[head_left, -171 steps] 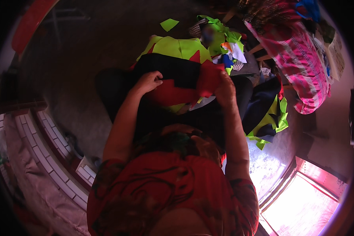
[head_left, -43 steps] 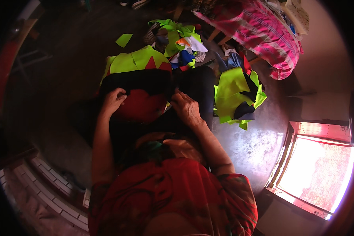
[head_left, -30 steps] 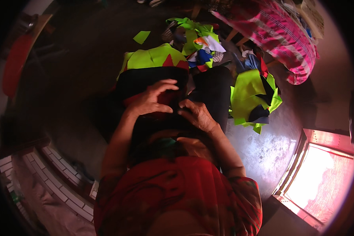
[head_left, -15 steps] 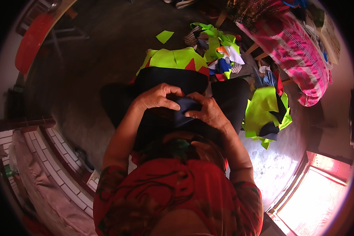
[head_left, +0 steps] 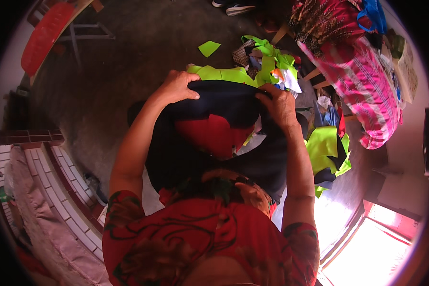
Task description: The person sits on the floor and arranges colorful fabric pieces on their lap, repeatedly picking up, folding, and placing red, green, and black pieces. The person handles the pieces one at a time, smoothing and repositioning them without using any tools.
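A dark navy cloth [head_left: 219, 97] is stretched out above my lap, held at its two far corners. My left hand [head_left: 178, 86] pinches the left corner, its thumb lying on the near face of the cloth. At the right corner my right hand [head_left: 280, 104] grips in the same way, thumb inward. Below the navy cloth a piece of red fabric [head_left: 214, 136] shows between my dark-clad legs. Beyond its far edge a neon yellow fabric piece [head_left: 219, 73] sticks out, partly hidden.
A heap of scraps [head_left: 267, 55], yellow, checked and white, lies on the floor ahead. Another yellow and navy pile [head_left: 323, 152] sits to my right. A single yellow scrap [head_left: 209, 48] is apart from them. A pink plaid cloth [head_left: 355, 86] drapes at the far right; a red seat [head_left: 46, 38] stands far left.
Both hands have moved apart and away from my body, spreading the navy cloth that was bunched between them. Red fabric now shows beneath it, and less of the yellow piece is visible.
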`<state>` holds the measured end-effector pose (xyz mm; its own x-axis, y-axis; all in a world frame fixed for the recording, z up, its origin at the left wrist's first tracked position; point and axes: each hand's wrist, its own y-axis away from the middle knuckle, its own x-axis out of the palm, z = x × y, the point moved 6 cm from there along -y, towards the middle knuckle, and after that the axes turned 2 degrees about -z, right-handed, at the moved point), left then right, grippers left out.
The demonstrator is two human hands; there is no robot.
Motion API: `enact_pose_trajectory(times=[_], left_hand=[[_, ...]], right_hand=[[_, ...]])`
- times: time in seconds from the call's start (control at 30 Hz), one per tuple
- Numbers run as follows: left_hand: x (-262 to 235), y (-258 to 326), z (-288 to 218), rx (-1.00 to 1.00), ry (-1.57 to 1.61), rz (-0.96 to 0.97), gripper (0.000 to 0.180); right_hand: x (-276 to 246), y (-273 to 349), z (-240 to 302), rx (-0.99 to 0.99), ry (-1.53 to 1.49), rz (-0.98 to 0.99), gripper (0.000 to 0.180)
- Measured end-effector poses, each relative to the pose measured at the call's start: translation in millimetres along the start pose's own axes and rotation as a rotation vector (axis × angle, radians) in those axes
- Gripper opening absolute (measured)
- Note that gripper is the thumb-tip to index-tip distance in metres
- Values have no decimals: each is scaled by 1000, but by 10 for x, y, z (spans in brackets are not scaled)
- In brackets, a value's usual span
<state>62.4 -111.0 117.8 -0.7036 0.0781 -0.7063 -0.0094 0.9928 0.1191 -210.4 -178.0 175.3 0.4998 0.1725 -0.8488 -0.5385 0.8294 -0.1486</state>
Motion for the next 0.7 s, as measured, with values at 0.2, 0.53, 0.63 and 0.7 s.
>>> enact_pose_trajectory(times=[0.2,0.53,0.63,0.7], left_hand=[[-446,-259,-200,189,-116,-352,14],[60,-193,103,467,-633,-701,13],[357,-229,256,458,-670,-526,12],[487,-206,392,395,-660,-417,12]], right_hand=[[-220,-411,-206,-56,201,-259,23],[407,-280,-537,-277,329,-274,17],[1025,-116,-866,-243,346,54,14],[1242,-66,-1015,-191,373,204,11]])
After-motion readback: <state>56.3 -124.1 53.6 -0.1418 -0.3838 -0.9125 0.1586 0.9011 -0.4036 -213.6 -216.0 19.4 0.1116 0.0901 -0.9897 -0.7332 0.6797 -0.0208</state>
